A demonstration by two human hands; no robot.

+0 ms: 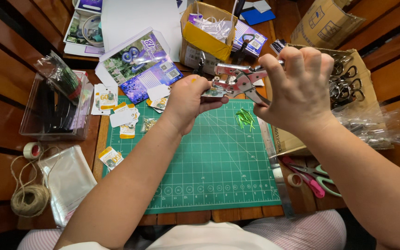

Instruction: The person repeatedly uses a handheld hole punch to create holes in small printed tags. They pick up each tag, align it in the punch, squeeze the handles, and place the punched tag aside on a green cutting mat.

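Observation:
My right hand (297, 88) is closed around the handles of a metal punch plier (237, 79) held above the green cutting mat (214, 162). My left hand (188, 99) pinches a small printed card (213, 91) and holds it in the plier's jaws. Small green slivers (245, 118) lie on the mat just below the tool. Several white and yellow printed tags (125, 118) are scattered at the mat's upper left, and one more tag (110, 157) lies on its left edge.
A clear plastic bin (54, 109) stands left; twine (28, 199), tape roll (32, 150) and clear bags (68, 180) lie below it. A steel ruler (274, 162) and scissors (313, 178) are right of the mat. Cardboard boxes (209, 34) with clips (348, 83) stand behind.

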